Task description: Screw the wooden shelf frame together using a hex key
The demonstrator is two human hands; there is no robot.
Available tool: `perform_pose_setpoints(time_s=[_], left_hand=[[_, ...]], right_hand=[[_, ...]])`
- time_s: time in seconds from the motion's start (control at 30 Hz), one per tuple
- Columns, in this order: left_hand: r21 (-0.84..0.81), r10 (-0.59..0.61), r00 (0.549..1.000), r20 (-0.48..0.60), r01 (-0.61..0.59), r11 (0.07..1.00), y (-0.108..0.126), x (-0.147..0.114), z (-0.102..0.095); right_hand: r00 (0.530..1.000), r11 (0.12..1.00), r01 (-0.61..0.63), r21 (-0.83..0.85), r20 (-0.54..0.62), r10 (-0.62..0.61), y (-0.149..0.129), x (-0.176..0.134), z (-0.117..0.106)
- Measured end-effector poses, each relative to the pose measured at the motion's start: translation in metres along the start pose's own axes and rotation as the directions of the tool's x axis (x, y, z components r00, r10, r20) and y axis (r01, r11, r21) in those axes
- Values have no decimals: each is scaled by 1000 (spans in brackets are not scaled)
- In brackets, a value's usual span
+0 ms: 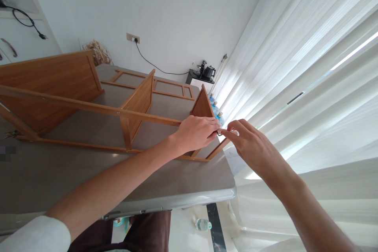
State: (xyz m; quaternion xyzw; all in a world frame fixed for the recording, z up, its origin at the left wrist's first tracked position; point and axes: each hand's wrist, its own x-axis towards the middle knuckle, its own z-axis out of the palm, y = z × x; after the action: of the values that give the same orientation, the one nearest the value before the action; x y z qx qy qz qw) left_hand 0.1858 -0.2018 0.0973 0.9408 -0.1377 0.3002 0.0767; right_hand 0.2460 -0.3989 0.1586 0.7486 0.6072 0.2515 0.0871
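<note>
A wooden shelf unit [159, 119] lies on its side on the grey table, with wide boards standing between its slim rails. My left hand [196, 132] is closed over the corner at the unit's right end, fingers together on the rail. Just beyond it, my right hand [248, 139] pinches a small, dark, bent tool that looks like a hex key [219, 133]. The key's tip meets the frame close to my left fingertips; the exact contact point is hidden by the fingers. Near the middle stands one upright shelf board [141, 100].
The grey table [177, 179] ends at a rounded right corner beside white curtains [310, 98]. Behind are a black kettle [209, 72] on a small stand and blue-tinted bottles [218, 116]. A plastic bottle [203, 225] lies on the floor. A wall socket [132, 38] feeds a black cable.
</note>
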Motion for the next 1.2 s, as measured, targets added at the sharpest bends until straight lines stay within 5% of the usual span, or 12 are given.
perform_pose_setpoints(time_s=[0.4, 0.73, 0.97, 1.2], left_hand=[[17, -8, 1000, 6, 8, 1000, 1, 0, 2], [-23, -9, 1000, -3, 9, 1000, 0, 0, 4], [-37, -4, 1000, -8, 4, 999, 0, 0, 3], [-35, -20, 1000, -5, 20, 999, 1, -1, 3]], right_hand=[[998, 1000, -20, 23, 67, 18, 6, 2, 0], [957, 926, -243, 289, -84, 277, -9, -24, 36], [956, 945, -217, 245, -140, 256, -14, -25, 36], [902, 870, -259, 420, -217, 373, -21, -28, 54]])
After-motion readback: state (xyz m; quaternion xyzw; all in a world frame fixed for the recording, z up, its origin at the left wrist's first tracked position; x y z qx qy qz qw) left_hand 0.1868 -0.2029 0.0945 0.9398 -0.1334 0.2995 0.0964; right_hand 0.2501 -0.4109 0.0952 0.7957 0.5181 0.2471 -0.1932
